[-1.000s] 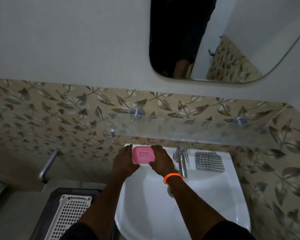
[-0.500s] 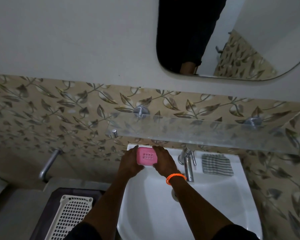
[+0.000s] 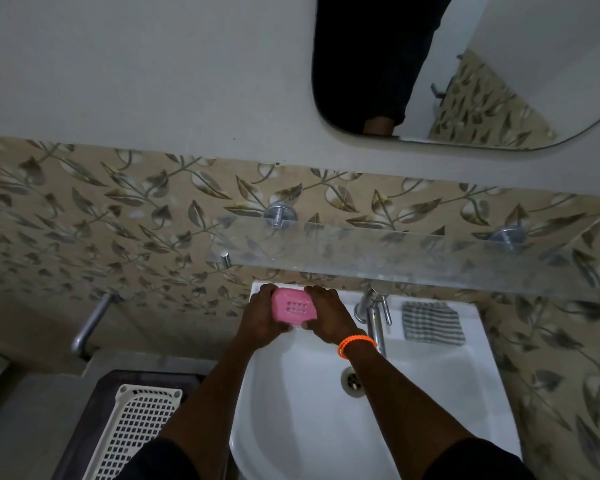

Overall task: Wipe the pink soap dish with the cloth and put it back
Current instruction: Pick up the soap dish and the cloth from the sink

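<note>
Both hands, left hand (image 3: 262, 318) and right hand (image 3: 328, 318), clasp the pink soap dish (image 3: 293, 309) over the sink's (image 3: 430, 410) far-left corner, probably steadying it; the cloth (image 3: 432, 325) lies unused right of the tap (image 3: 374, 313).

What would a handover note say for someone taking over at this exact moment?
Left hand and right hand: both grip the pink soap dish, one at each end, at the sink's back left corner.
Cloth: the striped cloth lies folded on the sink ledge right of the tap, untouched by either hand.
Done: dish is in hand; whether it is lifted or resting cannot be told.
Left: fetch the cloth, wipe the dish, set it back on the ledge.
</note>
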